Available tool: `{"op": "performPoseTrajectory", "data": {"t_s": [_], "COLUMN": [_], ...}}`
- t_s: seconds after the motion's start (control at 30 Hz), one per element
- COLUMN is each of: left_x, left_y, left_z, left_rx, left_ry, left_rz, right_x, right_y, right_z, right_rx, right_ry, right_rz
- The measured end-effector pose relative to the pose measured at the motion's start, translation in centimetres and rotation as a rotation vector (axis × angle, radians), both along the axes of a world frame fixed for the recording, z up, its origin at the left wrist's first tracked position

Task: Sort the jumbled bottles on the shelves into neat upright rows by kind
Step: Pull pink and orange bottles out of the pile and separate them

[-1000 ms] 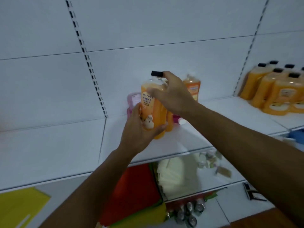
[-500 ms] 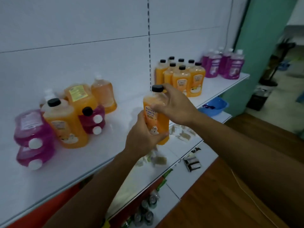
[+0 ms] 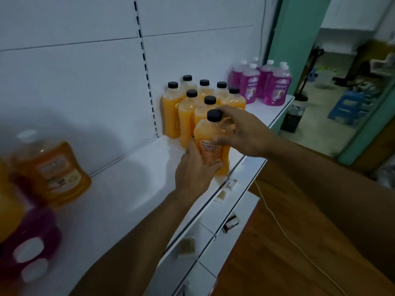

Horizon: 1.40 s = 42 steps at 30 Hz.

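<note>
Both hands hold an orange bottle with a black cap (image 3: 210, 138), upright at the front edge of the white shelf (image 3: 136, 189). My left hand (image 3: 195, 170) grips its lower body and my right hand (image 3: 241, 133) grips its shoulder near the cap. Just behind it stands a group of several upright orange black-capped bottles (image 3: 188, 107). Further right stand several upright pink bottles with white caps (image 3: 265, 84). At the far left sit a wide orange bottle with a white cap (image 3: 51, 171) and pink bottles lying on their sides (image 3: 32, 242), all blurred.
Below the shelf are lower white shelves (image 3: 201, 253) with small boxes and packets. A wooden floor (image 3: 288, 242) with a thin white cord lies to the right. A green wall (image 3: 299, 50) stands past the shelf's end.
The view has swung right along the shelf. Both hands have carried the orange bottle rightward, up to the front of the group of orange bottles.
</note>
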State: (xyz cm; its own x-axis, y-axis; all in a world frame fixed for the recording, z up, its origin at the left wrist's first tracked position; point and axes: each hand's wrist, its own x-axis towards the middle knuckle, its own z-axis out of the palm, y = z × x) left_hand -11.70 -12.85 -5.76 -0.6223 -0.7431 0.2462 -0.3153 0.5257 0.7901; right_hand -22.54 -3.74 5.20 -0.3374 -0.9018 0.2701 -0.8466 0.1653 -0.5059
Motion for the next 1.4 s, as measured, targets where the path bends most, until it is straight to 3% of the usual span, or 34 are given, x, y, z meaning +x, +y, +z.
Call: {"op": "performPoseTrajectory", "data": {"t_s": [0.4, 0.7, 0.87, 1.1, 1.27, 1.4], "left_x": [-4.0, 2.2, 10.4, 19.2, 21.4, 21.2], "left_y": [-1.6, -0.3, 0.2, 1.0, 0.1, -0.8], "left_z": [-1.0, -1.2, -1.6, -1.2, -1.4, -1.4], "left_rx": [-0.055, -0.091, -0.079, -0.053, 0.015, 0.059], "left_ry": [-0.007, -0.263, -0.322, -0.264, -0.251, -0.073], "left_rz": [0.011, 0.301, 0.547, 0.755, 0.726, 0.612], "right_x": [-5.3, -0.8, 4.6, 12.9, 17.0, 18.7], "right_y": [-1.8, -3.2, -5.8, -10.4, -14.8, -18.2], "right_z": [-0.2, 0.1, -1.9, -3.8, -4.3, -4.7], "right_rx": [0.050, -0.225, -0.216, -0.157, -0.093, -0.106], "right_ry": [0.124, 0.406, 0.274, 0.047, -0.074, -0.107], "right_rz": [-0.066, 0.146, 0.370, 0.529, 0.561, 0.557]}}
